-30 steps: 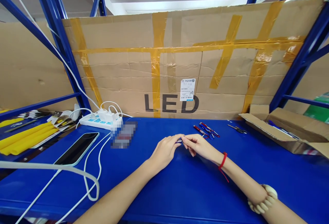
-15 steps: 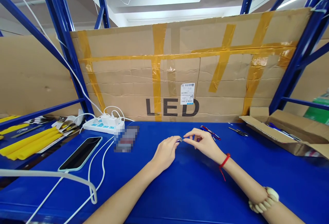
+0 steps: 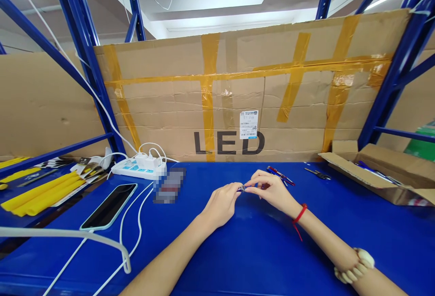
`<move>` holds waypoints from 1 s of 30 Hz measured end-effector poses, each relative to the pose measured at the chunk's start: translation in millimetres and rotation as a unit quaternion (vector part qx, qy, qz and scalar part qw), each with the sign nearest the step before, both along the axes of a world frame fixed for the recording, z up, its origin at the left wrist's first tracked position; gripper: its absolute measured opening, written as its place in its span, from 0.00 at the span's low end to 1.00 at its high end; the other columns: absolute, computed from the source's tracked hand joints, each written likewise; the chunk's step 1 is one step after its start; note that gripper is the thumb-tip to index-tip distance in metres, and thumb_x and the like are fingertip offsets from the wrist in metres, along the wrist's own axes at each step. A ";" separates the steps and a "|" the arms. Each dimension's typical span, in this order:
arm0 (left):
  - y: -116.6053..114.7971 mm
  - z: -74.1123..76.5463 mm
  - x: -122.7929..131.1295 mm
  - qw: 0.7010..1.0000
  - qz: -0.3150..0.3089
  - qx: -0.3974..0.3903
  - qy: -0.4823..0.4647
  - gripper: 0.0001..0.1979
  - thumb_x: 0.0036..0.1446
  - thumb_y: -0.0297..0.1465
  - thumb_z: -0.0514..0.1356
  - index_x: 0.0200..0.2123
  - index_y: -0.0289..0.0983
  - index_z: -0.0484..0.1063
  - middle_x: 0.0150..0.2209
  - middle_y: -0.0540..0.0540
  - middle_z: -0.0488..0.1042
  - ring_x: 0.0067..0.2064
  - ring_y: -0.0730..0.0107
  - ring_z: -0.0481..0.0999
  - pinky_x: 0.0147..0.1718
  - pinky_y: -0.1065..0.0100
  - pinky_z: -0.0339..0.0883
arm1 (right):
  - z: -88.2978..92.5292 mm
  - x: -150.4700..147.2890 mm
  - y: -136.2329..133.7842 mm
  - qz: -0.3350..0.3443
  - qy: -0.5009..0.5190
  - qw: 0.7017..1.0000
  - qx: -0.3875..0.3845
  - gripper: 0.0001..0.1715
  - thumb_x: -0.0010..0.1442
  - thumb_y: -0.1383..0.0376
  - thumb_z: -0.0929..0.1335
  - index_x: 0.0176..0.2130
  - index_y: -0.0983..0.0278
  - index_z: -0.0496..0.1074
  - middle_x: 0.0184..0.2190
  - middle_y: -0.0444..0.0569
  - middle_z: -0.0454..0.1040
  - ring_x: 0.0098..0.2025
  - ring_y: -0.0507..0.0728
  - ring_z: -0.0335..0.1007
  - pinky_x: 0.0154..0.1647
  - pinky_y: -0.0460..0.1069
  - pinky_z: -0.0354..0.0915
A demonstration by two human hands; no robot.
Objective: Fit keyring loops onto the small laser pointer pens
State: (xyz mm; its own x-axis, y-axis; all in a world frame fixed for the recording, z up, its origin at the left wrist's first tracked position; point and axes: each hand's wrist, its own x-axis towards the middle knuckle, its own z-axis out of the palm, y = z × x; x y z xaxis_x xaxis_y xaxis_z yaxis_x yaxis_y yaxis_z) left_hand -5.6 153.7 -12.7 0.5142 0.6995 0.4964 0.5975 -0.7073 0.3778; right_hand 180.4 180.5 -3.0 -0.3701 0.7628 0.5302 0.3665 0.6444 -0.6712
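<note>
Part [image 3: 241, 188], small and silvery, is being pinched from both sides: left hand [image 3: 220, 203] and right hand [image 3: 273, 190] are clamping fingertips on it, mid counter [image 3: 238, 250]. Red pens [image 3: 280, 176] are lying just beyond. Looks like fine fingertip work, calling for a steady grip.

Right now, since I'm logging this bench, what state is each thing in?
Left hand: pinching a small metal part at the fingertips.
Right hand: pinching the same part from the other side.
Phone: lying flat, screen dark.
Power strip: chargers plugged in.
Cardboard box: open, flaps spread.
Red pens: lying flat behind the right hand.
</note>
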 end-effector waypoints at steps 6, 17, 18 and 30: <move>-1.6 2.7 -0.6 1.000 0.003 -0.018 0.000 0.09 0.60 0.25 0.45 0.42 0.38 0.61 0.40 0.49 0.70 0.39 0.69 0.70 0.36 0.71 0.62 | 0.8 -3.4 -1.3 0.003 0.019 1.000 -0.014 0.13 0.49 0.57 0.69 0.27 0.66 0.75 0.28 0.48 0.67 0.20 0.45 0.59 0.19 0.43 0.58; -1.9 5.6 -3.3 1.000 0.001 -0.010 0.024 0.10 0.61 0.25 0.45 0.43 0.37 0.62 0.40 0.48 0.70 0.41 0.69 0.70 0.38 0.71 0.62 | 1.6 -3.7 -0.9 0.018 0.030 0.999 -0.035 0.14 0.49 0.58 0.69 0.30 0.66 0.74 0.28 0.47 0.66 0.19 0.44 0.59 0.19 0.43 0.58; -1.6 5.5 -3.2 1.000 0.000 -0.008 0.028 0.10 0.61 0.26 0.45 0.43 0.37 0.62 0.41 0.48 0.70 0.41 0.68 0.70 0.38 0.70 0.62 | 1.5 -3.5 -0.6 0.018 0.032 0.999 -0.037 0.14 0.49 0.58 0.69 0.30 0.67 0.74 0.28 0.47 0.66 0.19 0.44 0.59 0.19 0.43 0.58; -6.0 4.8 -2.1 0.995 -0.019 -0.088 0.039 0.11 0.63 0.28 0.43 0.45 0.39 0.60 0.41 0.49 0.69 0.38 0.71 0.70 0.34 0.73 0.60 | 2.8 -0.2 -0.3 0.051 0.037 0.996 -0.066 0.13 0.45 0.58 0.71 0.26 0.67 0.75 0.26 0.47 0.65 0.19 0.44 0.59 0.18 0.43 0.58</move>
